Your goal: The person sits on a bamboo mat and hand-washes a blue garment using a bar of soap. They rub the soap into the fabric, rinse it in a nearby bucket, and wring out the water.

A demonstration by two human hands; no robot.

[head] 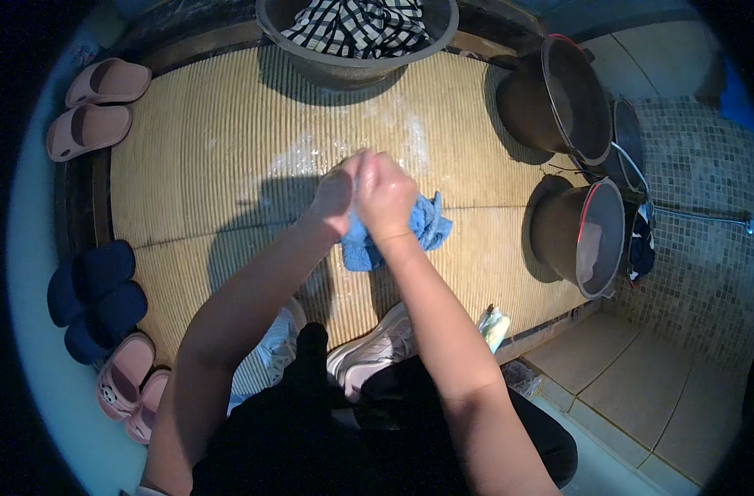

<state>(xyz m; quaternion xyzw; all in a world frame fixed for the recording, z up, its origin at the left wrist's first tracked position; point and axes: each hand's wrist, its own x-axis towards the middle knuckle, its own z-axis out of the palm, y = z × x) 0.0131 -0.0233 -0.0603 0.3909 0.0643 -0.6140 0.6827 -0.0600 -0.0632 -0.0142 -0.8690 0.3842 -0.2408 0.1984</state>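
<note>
Side by side at the middle of the view, my left hand [336,195] and my right hand [386,192] are pressed together, with fingers curled. Both look wet. A blue cloth [429,223] hangs or lies bunched beneath them, partly hidden by the hands and wrists; a bit of blue shows between the wrists. Both hands appear closed on part of this cloth. Wet, foamy patches shine on the ribbed tan mat [184,155] just beyond the hands.
A large basin [346,77] with checkered fabric [358,28] stands at the top. Two dark buckets [525,105] [559,232] are at the right, near a hose [631,161]. Pink slippers [119,80] and dark slippers [107,270] line the left edge. A small packet [494,328] lies lower right.
</note>
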